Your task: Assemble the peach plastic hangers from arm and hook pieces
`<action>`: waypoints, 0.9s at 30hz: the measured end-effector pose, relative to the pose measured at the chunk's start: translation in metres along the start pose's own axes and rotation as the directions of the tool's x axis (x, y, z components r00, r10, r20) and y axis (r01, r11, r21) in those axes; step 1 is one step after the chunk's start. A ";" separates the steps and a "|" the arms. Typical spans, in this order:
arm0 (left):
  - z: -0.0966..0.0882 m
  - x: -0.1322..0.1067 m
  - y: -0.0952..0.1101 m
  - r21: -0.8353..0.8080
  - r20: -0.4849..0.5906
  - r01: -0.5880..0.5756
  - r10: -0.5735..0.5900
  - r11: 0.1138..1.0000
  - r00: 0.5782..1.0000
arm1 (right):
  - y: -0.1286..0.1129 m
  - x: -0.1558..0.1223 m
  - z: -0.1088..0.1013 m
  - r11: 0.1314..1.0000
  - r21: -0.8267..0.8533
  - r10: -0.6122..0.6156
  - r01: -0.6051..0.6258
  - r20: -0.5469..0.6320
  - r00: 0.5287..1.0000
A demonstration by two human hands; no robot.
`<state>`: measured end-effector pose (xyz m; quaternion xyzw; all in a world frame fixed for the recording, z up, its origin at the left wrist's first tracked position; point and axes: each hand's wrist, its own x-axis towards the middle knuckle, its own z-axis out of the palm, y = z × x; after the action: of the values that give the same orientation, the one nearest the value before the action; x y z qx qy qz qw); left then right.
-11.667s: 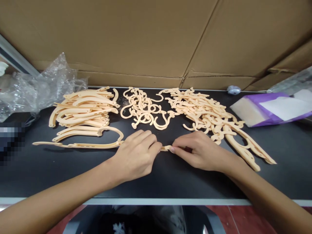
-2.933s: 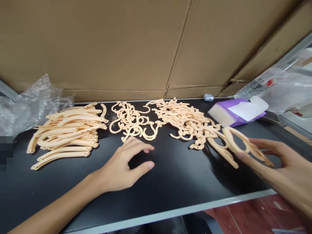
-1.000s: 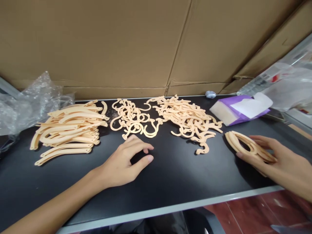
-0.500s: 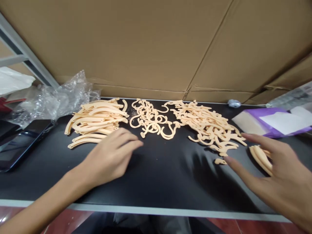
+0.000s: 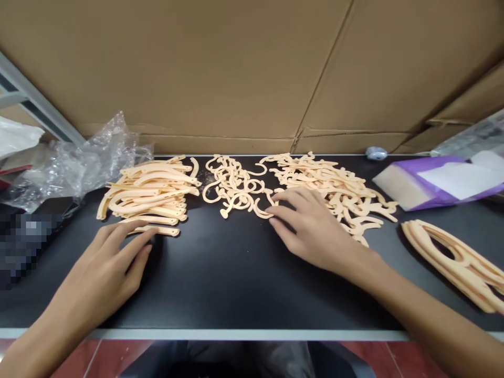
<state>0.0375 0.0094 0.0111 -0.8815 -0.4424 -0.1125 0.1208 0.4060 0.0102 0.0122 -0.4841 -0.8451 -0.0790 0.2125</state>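
My left hand (image 5: 104, 262) lies at the front of a pile of beige curved strips (image 5: 153, 184) with holes at their ends. Its fingers are apart and touch the nearest strip (image 5: 169, 231), which rests on the table. My right hand (image 5: 311, 228) reaches in to the middle, thumb and forefinger close together at the end of a beige hook (image 5: 259, 209). That hook lies at the front edge of a small heap of hooks (image 5: 236, 181). Behind and beside the right hand spreads a pile of short curved pieces (image 5: 342, 189), partly hidden by it.
A stack of beige hanger-shaped pieces (image 5: 452, 257) lies at the right. Behind it are a purple tissue pack (image 5: 444, 163) and a small pale object (image 5: 377, 153). Crumpled clear plastic (image 5: 94, 163) is at the left. Cardboard (image 5: 197, 68) stands along the back of the black table (image 5: 236, 283).
My right hand has moved left from the right side to the hooks, uncovering the hanger-shaped stack. My left hand has moved left and nearer, onto the front strip. The view has shifted slightly.
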 end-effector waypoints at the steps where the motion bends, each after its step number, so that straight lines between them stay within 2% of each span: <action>1: 0.001 -0.001 0.002 -0.030 -0.006 0.000 0.000 1.000 1.000 | -0.002 -0.003 0.002 1.000 -0.011 -0.007 0.007 0.040 0.999; 5: 0.006 -0.006 0.018 -0.159 0.029 -0.017 0.021 0.987 0.999 | -0.002 -0.009 0.003 1.000 0.006 -0.006 0.005 0.130 0.991; 9: 0.005 -0.002 0.043 -0.248 0.024 -0.099 0.108 0.964 0.994 | 0.000 -0.009 0.000 0.999 0.054 -0.006 -0.001 0.133 0.991; 15: 0.003 0.014 0.073 -0.346 -0.020 -0.116 0.116 0.931 0.993 | 0.002 -0.010 0.001 0.998 0.056 0.016 -0.024 0.144 0.989; 18: 0.003 0.021 0.078 -0.415 -0.014 -0.121 0.126 0.902 0.992 | 0.004 -0.010 0.003 0.997 0.070 0.003 -0.012 0.128 0.992; 23: 0.000 0.027 0.079 -0.503 0.051 -0.065 0.104 0.862 0.993 | 0.005 -0.010 0.005 0.995 0.094 -0.032 0.025 0.073 0.997; 27: 0.001 0.027 0.072 -0.483 0.078 -0.082 0.136 0.872 0.988 | 0.005 -0.010 0.006 0.998 0.067 0.004 -0.008 0.068 0.998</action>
<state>0.1114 -0.0120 0.0102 -0.9123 -0.3564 -0.1628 -0.1189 0.4133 0.0070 0.0015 -0.4816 -0.8526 -0.0334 0.2002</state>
